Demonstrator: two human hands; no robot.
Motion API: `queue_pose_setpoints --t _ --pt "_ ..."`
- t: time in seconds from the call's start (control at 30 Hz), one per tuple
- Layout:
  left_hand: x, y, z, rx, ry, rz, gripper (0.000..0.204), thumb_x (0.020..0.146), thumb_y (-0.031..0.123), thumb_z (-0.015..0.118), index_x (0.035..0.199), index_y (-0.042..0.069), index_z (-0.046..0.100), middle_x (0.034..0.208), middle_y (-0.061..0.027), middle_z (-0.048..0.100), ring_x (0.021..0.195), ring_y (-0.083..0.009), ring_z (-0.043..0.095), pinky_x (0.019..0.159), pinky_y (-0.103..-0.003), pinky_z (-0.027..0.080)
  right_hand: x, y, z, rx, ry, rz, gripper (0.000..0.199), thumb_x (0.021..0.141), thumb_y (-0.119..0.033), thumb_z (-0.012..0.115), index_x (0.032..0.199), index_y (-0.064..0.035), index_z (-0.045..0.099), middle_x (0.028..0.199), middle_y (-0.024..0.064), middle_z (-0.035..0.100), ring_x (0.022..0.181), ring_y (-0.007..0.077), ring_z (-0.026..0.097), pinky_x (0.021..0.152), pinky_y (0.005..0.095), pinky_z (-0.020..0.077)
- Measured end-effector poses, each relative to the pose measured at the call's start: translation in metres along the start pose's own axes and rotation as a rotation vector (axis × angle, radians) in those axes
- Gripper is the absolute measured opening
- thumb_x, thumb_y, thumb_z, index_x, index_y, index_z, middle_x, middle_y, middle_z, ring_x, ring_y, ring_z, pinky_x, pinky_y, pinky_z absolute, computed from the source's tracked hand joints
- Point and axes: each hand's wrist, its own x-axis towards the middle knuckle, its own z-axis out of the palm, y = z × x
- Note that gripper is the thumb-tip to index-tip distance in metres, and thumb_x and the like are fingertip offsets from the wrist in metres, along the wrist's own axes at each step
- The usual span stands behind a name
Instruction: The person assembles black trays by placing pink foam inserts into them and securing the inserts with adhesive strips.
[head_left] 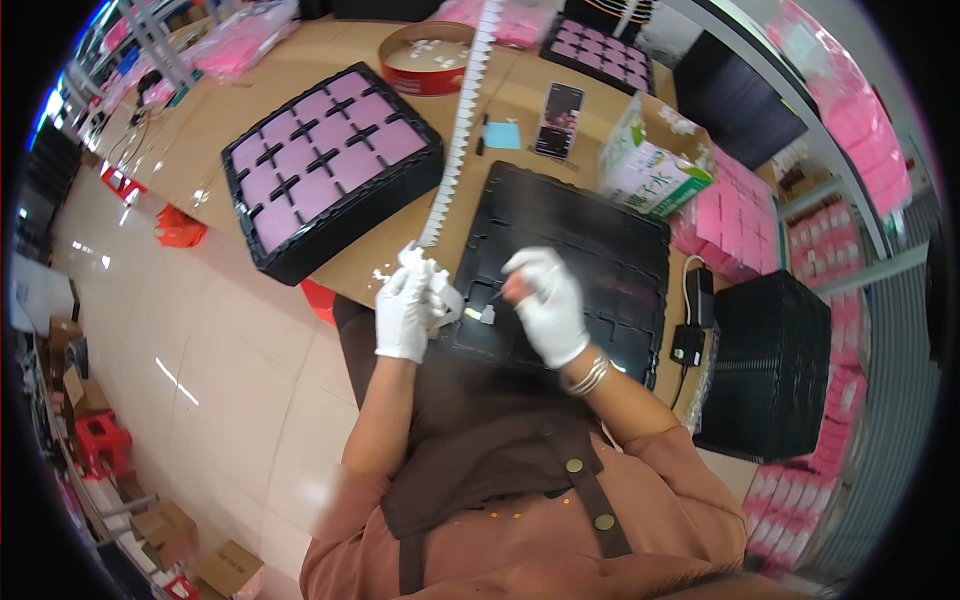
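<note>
My left hand [402,310], in a white glove, is closed around a white plastic piece [446,298] at the near left edge of a black compartment tray [560,250]. A long white toothed strip [462,120] runs down from the back to just above its fingers. Over the tray is my right hand [550,310], also gloved with bare fingertips showing, smeared by motion. Its fingers are pinched, and a thin dark line sticks out of them, too blurred to name. Between the hands, a small white part [487,314] shows against the tray.
A black tray with pink pads [330,155] stands left, near a red round tub [428,60] holding white bits. Behind are a phone [558,120], a blue sticky pad [502,135] and an open carton [655,155]. Stacked black trays [768,365] and a power adapter [688,343] are right.
</note>
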Motion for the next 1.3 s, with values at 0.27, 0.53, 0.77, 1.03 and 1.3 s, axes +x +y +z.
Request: queue_pose_setpoints --t 0.27,0.53,0.77,1.03,1.3 --pt "-0.005 -0.005 -0.009 0.180 -0.073 -0.022 0.027 0.091 0.024 0.061 0.096 -0.002 0.064 0.076 -0.0059 0.064 0.051 -0.0049 0.052 0.045 -0.018 0.042 0.045 0.161 -0.210 -0.779 -0.016 0.544 0.008 0.065 0.001 0.068 0.068 -0.0028 0.062 0.083 0.0151 0.060 0.082 0.0300 0.062 0.073 0.0365 0.0494" --pt "-0.026 0.006 0.017 0.295 -0.138 -0.023 0.030 0.091 0.026 0.061 0.092 -0.004 0.065 0.067 -0.0061 0.063 0.048 -0.0059 0.053 0.044 -0.018 0.042 0.035 0.125 -0.158 -0.766 0.084 0.177 0.036 0.055 -0.004 0.081 0.086 -0.0080 0.064 0.092 0.0125 0.056 0.085 0.0299 0.059 0.072 0.0358 0.0496" --pt "-0.043 -0.006 0.028 0.231 -0.166 0.006 0.022 0.093 0.018 0.057 0.098 -0.003 0.063 0.071 -0.0063 0.062 0.055 -0.0083 0.057 0.049 -0.020 0.048 -0.011 0.016 0.007 0.556 -0.264 0.513 0.013 0.079 -0.003 0.067 0.091 0.0011 0.064 0.081 0.0005 0.063 0.073 0.0047 0.055 0.066 0.0215 0.0453" --pt "-0.048 -0.017 0.022 0.044 -0.152 -0.114 0.020 0.093 0.020 0.057 0.089 0.000 0.060 0.064 -0.0048 0.058 0.046 -0.0095 0.050 0.040 -0.022 0.039 -0.033 -0.002 0.004 0.163 -0.166 0.046 0.018 0.068 0.011 0.064 0.079 -0.0007 0.057 0.086 0.0082 0.056 0.074 0.0201 0.058 0.066 0.0291 0.0473" --pt "-0.067 0.016 0.000 0.243 -0.115 0.051 0.022 0.095 0.022 0.052 0.092 0.001 0.059 0.066 -0.0021 0.053 0.047 -0.0059 0.044 0.043 -0.019 0.035 -0.060 0.023 -0.129 -0.201 -0.099 0.189 0.006 0.074 0.003 0.061 0.077 -0.0009 0.058 0.086 0.0060 0.053 0.078 0.0148 0.055 0.071 0.0269 0.0452"
